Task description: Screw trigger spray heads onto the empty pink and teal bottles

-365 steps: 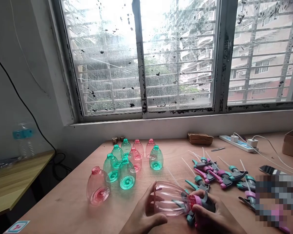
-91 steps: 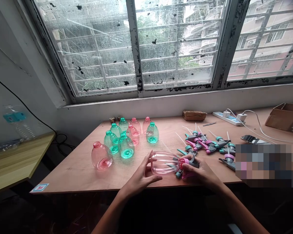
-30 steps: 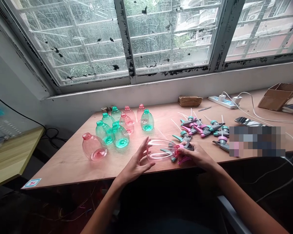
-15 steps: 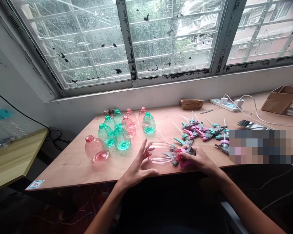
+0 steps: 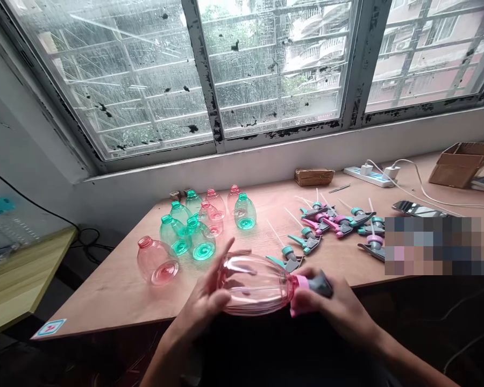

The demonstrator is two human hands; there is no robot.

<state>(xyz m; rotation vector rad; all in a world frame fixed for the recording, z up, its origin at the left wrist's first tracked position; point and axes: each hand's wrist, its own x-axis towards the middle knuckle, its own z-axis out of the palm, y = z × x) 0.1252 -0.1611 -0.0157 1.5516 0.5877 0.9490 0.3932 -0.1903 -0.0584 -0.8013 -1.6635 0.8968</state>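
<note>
A clear pink bottle [image 5: 252, 284] lies on its side in the air over the table's front edge. My left hand [image 5: 204, 301] cups its base end, fingers partly stretched along the wall. My right hand [image 5: 334, 309] is closed round the pink and grey spray trigger head [image 5: 312, 285] fitted at the bottle's neck. Loose spray heads [image 5: 339, 223] with white tubes lie on the table to the right. Several green and pink open bottles [image 5: 193, 226] stand at the left.
The wooden table [image 5: 116, 290] runs under a barred window. A power strip [image 5: 371, 174] with cables, a cardboard box [image 5: 462, 164] and a small woven box [image 5: 314, 176] sit along the back. A lower side table [image 5: 20, 279] stands at the left.
Both hands have lifted the pink bottle with its trigger head off the table and brought it closer to me, over the front edge.
</note>
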